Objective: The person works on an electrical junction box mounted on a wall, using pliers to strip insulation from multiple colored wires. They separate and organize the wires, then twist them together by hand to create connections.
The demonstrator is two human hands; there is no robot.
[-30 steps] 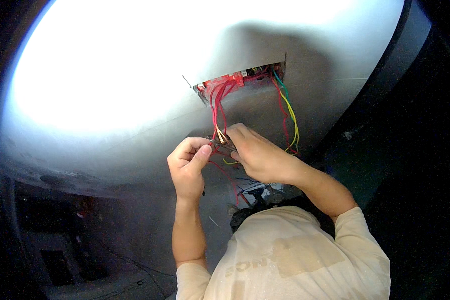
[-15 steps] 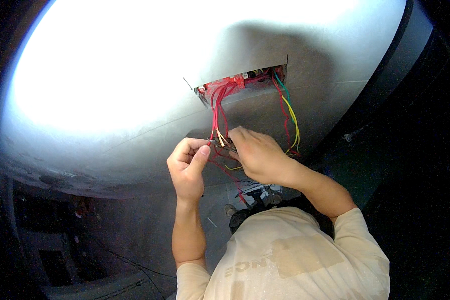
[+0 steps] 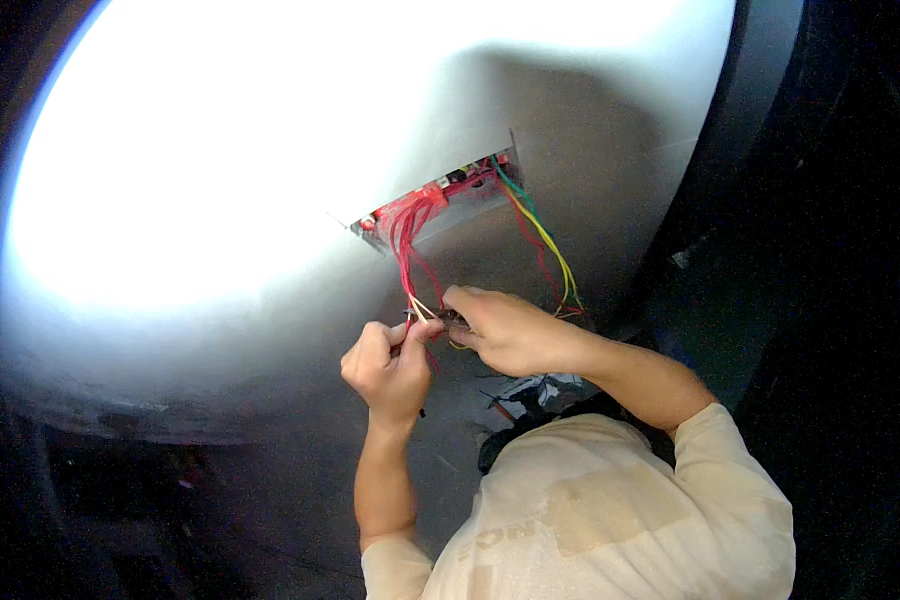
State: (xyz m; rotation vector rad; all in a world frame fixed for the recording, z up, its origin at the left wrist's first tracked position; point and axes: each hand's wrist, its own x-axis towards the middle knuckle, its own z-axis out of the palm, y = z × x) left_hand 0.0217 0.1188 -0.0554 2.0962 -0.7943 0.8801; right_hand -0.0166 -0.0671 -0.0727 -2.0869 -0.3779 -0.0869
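Observation:
A bundle of red wires [image 3: 403, 255] hangs out of a slot-shaped wall opening [image 3: 462, 208] and runs down to both hands. Pale wires [image 3: 423, 309] show at its lower end, just above my left fingertips. My left hand [image 3: 388, 368] is closed in a pinch on a red wire, thumb against forefinger. To its right, my right hand [image 3: 505, 328] is wrapped round a dark, pliers-like tool [image 3: 453, 319], whose tip points at the pinched wire. My fingers cover most of the tool, and whether its jaws touch the wire is hidden.
Green and yellow wires [image 3: 560, 260] with a thin red one hang from the opening's right end and loop down behind my right wrist. The curved grey wall [image 3: 270, 330] fills the upper left, brightly lit. Dark items [image 3: 540, 392] lie low, close to my body.
The view has shifted, so the opening appears lower, farther left and more tilted. My hands have come closer together, the left fingers now right beside the tool's tip.

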